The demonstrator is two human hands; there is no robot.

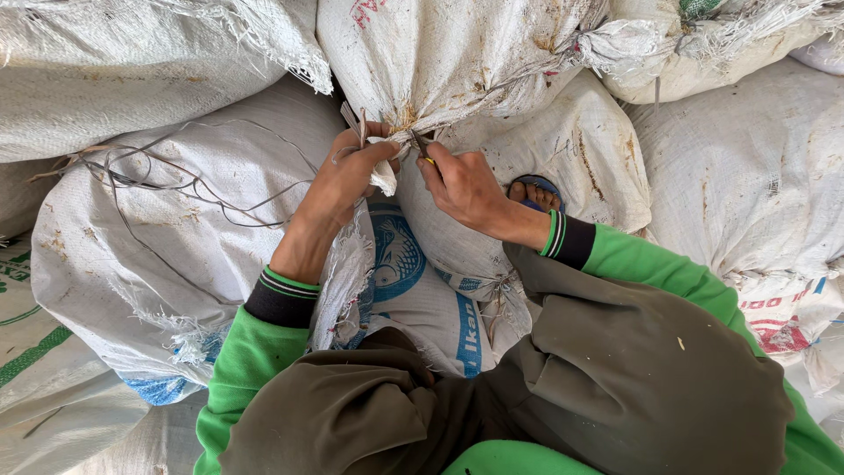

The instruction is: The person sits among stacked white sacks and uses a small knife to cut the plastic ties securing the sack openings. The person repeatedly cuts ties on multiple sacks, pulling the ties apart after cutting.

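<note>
A dirty white woven sack [457, 62] lies in front of me with its gathered mouth pointing toward my hands. My left hand [347, 176] pinches the bunched sack cloth together with a flat strip of binding. My right hand [464, 186] is closed on a small thin tool [420, 145] held at the sack's gathered mouth. Both arms wear green sleeves with dark striped cuffs. Below my hands lies another white sack [422, 290] with a blue round emblem.
White woven sacks are piled all around: left [149, 264], right [747, 176], top right [721, 44]. A tangle of thin grey string [167, 180] rests on the left sack. My foot in a blue sandal [534, 193] shows between sacks. My knees in brown trousers fill the foreground.
</note>
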